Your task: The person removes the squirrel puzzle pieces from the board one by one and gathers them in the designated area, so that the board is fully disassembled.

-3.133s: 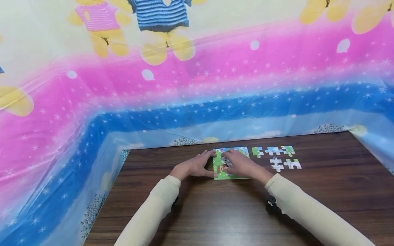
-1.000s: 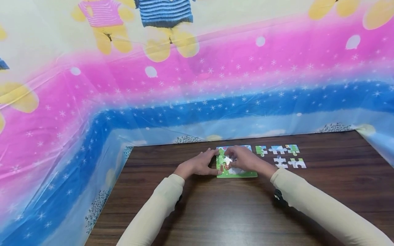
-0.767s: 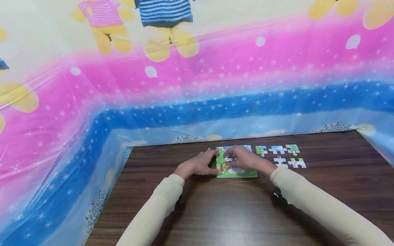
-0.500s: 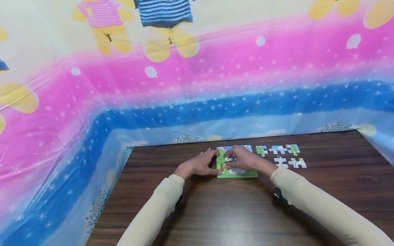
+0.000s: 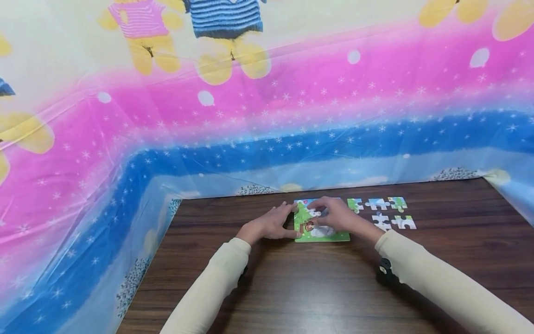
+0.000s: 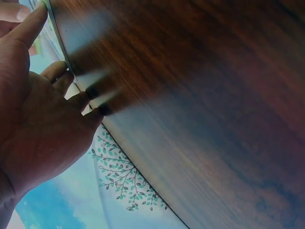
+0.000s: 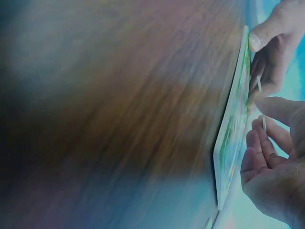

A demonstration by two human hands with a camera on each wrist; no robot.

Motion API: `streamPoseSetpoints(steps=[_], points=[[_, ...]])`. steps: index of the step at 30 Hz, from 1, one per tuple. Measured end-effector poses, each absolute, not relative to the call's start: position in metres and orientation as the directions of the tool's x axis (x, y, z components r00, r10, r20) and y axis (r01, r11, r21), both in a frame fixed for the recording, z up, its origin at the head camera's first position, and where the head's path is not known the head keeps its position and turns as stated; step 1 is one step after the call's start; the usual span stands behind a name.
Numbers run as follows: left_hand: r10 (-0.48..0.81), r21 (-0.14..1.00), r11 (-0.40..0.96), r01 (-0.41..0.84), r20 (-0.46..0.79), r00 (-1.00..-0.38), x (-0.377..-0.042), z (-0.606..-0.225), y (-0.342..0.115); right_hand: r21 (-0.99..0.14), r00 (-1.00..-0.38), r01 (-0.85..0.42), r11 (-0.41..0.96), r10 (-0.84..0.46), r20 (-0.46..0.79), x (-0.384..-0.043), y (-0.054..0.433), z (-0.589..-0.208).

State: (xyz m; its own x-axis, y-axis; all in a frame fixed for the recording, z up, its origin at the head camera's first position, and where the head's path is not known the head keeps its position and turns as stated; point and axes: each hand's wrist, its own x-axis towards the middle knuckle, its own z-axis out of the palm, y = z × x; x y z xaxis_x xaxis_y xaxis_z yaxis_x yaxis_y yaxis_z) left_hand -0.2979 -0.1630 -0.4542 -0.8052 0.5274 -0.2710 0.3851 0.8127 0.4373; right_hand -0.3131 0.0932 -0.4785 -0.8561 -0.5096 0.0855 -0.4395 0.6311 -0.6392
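Note:
A square puzzle board (image 5: 321, 238) with a green, tree-and-figure picture lies near the table's back edge. My left hand (image 5: 271, 221) rests along its left side, thumb at the near corner and forefinger at the far one, fingers fairly straight. Over the board, my right hand (image 5: 335, 215) pinches a puzzle piece (image 7: 264, 123) between thumb and fingers; the right wrist view shows its pale edge, close above the board's face. The right hand hides much of the board's right half. In the left wrist view, the left hand's thumb reaches the board's edge.
Several loose puzzle pieces (image 5: 378, 204) lie in two rows right of the board, on the dark wooden table (image 5: 292, 287). A printed cloth (image 5: 267, 116) with pink and blue bands hangs behind the table and along its left side.
My right hand has shifted slightly right and up over the board, baring more of the picture at the left. The left hand stays at the board's side. The loose pieces keep their arrangement.

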Motion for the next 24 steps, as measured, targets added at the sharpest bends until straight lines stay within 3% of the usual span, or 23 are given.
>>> streamPoseSetpoints(steps=[7, 24], points=[[0.531, 0.435, 0.811, 0.390, -0.270, -0.803, -0.298, -0.455, -0.163, -0.647, -0.869, -0.441, 0.622, -0.477, 0.134, -0.306, 0.137, -0.475], [0.525, 0.420, 0.818, 0.394, -0.262, -0.810, -0.298, -0.456, -0.163, -0.484, -0.852, -0.500, 0.718, -0.507, 0.129, -0.296, 0.212, -0.483]])
